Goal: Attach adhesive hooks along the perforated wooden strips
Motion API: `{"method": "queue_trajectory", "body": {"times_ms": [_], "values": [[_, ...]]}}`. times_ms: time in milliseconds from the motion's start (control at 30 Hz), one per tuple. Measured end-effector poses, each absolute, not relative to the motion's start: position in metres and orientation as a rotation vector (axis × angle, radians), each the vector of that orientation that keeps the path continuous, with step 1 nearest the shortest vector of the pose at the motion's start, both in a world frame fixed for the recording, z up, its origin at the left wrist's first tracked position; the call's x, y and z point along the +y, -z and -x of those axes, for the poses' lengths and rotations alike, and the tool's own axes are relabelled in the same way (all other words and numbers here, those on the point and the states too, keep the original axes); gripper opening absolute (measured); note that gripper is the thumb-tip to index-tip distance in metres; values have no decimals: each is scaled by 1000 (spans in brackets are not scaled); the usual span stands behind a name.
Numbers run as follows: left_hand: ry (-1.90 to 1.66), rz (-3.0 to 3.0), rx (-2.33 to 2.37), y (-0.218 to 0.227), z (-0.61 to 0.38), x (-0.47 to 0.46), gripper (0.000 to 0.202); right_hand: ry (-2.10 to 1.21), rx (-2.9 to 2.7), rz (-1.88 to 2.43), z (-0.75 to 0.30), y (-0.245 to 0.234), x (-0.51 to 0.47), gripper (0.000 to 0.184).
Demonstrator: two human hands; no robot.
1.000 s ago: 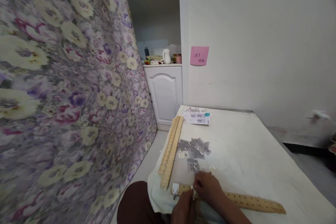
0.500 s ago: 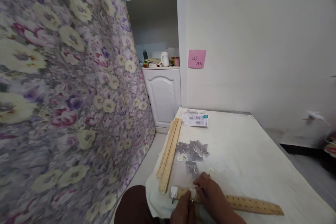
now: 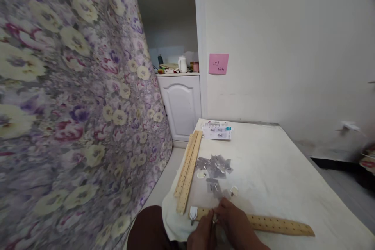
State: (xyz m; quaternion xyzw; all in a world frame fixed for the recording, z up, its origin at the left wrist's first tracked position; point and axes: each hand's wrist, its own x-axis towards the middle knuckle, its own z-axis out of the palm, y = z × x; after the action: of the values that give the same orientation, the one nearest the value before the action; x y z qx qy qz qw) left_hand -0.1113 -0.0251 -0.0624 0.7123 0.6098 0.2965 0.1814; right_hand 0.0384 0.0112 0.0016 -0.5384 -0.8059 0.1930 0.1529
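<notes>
A perforated wooden strip [image 3: 278, 224] lies crosswise near the table's front edge. One white adhesive hook [image 3: 193, 213] sits on its left end, its metal hook hanging down. My left hand [image 3: 202, 231] is closed at a second hook [image 3: 214, 222], of which little shows between my fingers. From the other side my right hand [image 3: 234, 220] is closed on the same hook, fingertips over the strip. Just beyond my right hand lies a loose white hook [image 3: 234, 191]. Another white hook [image 3: 201, 174] rests further left. The fingertips are partly hidden.
Two more perforated wooden strips [image 3: 190, 172] lie along the table's left side. Small clear packets [image 3: 216, 166] with metal hooks are heaped in the middle, with a packet [image 3: 213, 185] nearer me. Printed packaging [image 3: 217, 133] lies at the back. A floral curtain [image 3: 88, 125] hangs left.
My right hand's fingers have moved in over the second hook, covering its white plate. The view has shifted slightly; the strips and packets stay in place.
</notes>
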Motion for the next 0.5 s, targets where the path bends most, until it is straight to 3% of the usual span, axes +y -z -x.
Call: {"method": "queue_trajectory", "body": {"times_ms": [233, 500], "values": [[-386, -1920, 1871, 29, 107, -27, 55, -345, -2388, 1564, -32, 12, 12, 24], [-546, -1914, 1865, 40, 109, -30, 49, -590, -2228, 1455, -52, -9, 12, 30]]}}
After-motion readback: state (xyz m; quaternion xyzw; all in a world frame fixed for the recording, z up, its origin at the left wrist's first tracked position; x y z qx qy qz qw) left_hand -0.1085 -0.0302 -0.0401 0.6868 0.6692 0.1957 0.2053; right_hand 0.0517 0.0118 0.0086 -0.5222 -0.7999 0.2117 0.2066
